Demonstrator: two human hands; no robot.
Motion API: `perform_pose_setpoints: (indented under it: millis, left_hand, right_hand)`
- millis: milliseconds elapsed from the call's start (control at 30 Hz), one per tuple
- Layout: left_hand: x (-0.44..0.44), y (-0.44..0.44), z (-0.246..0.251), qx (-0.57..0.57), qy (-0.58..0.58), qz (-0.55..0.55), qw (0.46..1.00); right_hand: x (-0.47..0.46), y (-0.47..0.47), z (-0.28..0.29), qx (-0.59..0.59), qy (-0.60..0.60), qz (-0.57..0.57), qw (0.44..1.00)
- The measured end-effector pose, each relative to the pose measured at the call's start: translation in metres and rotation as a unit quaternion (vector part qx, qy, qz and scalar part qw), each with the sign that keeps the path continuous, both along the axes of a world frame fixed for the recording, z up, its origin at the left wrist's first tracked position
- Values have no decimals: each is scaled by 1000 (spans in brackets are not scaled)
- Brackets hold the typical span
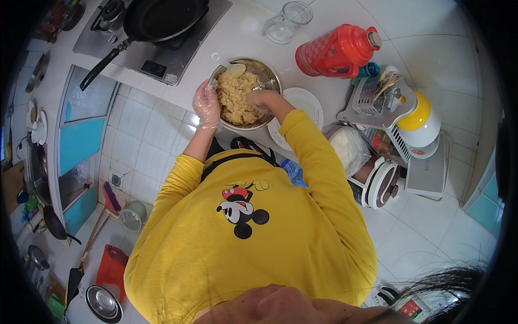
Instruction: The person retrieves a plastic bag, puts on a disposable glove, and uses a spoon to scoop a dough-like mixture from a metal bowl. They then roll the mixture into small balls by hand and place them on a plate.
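A steel mixing bowl (276, 81) holds a crumbly yellow dough-like mixture (238, 97). My left hand (206, 106), in a clear plastic glove, is at the bowl's left rim with its fingers around the edge. Inside the bowl on the right, my right hand (261, 100) touches the mixture; its fingers are partly hidden, and clear plastic shows around them. A pale spoon (236, 70) rests at the top of the bowl, its translucent handle over the rim. Partly under the bowl's right side is a white plate (303, 105).
Behind the bowl are a gas hob (178, 60) with a black frying pan (162, 20), a glass jug (289, 22) and a red thermos flask (338, 50). On the right are a dish rack (378, 105), a bag of white contents (348, 146) and a rice cooker (380, 182).
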State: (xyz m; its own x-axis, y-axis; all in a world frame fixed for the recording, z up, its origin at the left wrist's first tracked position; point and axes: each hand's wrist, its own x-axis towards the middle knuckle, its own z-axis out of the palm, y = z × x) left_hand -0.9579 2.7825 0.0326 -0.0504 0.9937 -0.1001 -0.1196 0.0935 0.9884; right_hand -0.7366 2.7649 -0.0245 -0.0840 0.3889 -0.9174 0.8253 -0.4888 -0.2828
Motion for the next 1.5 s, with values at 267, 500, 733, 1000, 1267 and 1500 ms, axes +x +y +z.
perform_pose_setpoints:
  millis: [267, 500, 733, 1000, 1267, 1500]
  left_hand:
    - [-1, 0, 5, 7, 7, -23, 1000]
    - [-1, 5, 2, 8, -9, -36, 999]
    - [-4, 6, 5, -5, -24, -61, 998]
    - [-1, 6, 2, -17, -39, -54, 998]
    - [-2, 7, -3, -5, -22, -58, 998]
    - [0, 6, -1, -22, -36, -53, 998]
  right_hand:
    - [-2, -22, -2, 174, 137, 163, 961]
    - [-19, -19, 101, 214, 67, 102, 969]
    - [-28, -14, 123, 336, -86, 184, 920]
    - [-23, -36, 139, 333, -67, 265, 902]
    - [-46, -30, 103, 556, -71, 230, 795]
    - [-27, -47, 139, 374, 23, 179, 910]
